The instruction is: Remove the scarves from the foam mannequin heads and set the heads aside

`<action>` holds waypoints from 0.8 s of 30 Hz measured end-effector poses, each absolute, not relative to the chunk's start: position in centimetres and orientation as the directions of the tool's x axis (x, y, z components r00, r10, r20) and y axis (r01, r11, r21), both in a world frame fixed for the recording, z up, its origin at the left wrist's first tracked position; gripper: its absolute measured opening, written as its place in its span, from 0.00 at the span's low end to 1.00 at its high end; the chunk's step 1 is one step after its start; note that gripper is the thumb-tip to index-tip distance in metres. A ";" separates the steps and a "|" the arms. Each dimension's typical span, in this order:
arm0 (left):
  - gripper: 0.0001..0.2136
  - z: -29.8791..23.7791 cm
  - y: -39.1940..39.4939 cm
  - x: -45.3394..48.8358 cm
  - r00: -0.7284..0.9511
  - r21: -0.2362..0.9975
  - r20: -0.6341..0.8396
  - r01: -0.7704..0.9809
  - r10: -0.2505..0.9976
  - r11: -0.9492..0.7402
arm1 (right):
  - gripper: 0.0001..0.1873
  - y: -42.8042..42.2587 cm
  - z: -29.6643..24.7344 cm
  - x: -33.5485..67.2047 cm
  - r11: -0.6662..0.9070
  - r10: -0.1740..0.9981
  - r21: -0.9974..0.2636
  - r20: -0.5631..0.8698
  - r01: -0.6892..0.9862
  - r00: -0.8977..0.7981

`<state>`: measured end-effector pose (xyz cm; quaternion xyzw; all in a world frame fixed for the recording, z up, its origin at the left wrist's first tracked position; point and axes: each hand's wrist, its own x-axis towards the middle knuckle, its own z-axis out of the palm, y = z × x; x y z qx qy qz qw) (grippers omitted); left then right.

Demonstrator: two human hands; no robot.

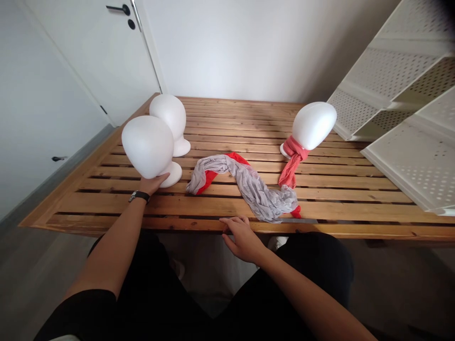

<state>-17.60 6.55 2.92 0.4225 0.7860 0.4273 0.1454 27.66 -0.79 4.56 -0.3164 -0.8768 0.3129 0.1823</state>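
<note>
My left hand (155, 183) grips the neck of a plain white mannequin head (147, 144) at the left front of the slatted table. The thumb shows against the neck; the head hides the other fingers. Over the table's front edge hangs my right hand (243, 239), open and empty with its fingers loosely stretched. Just beyond it lie a crumpled grey scarf (256, 189) and a bright red scarf (210, 179), partly covered by the grey one. At the right, another white mannequin head (314, 124) wears a knotted coral scarf (293, 163) round its neck.
A further white mannequin head (168, 118) stands behind the held one. Dark gaps run between the wooden slats of the table (227, 125). White perforated shelving (408, 123) borders the right side. Behind are a wall and a white door (88, 47).
</note>
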 end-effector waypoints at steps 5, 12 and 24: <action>0.41 2.6 6.9 -18.1 -0.579 0.785 0.159 0.566 0.800 0.253 | 0.26 -0.8 4.6 27.9 0.599 0.671 -0.667 0.116 0.444 -0.732; 0.43 1.6 7.6 -19.2 -0.576 0.766 0.153 0.582 0.803 0.272 | 0.26 -0.8 4.7 27.9 0.592 0.667 -0.672 0.099 0.445 -0.739; 0.41 2.1 8.7 -19.0 -0.579 0.813 0.141 0.531 0.803 0.240 | 0.24 -0.6 4.4 27.9 0.597 0.662 -0.658 0.083 0.458 -0.745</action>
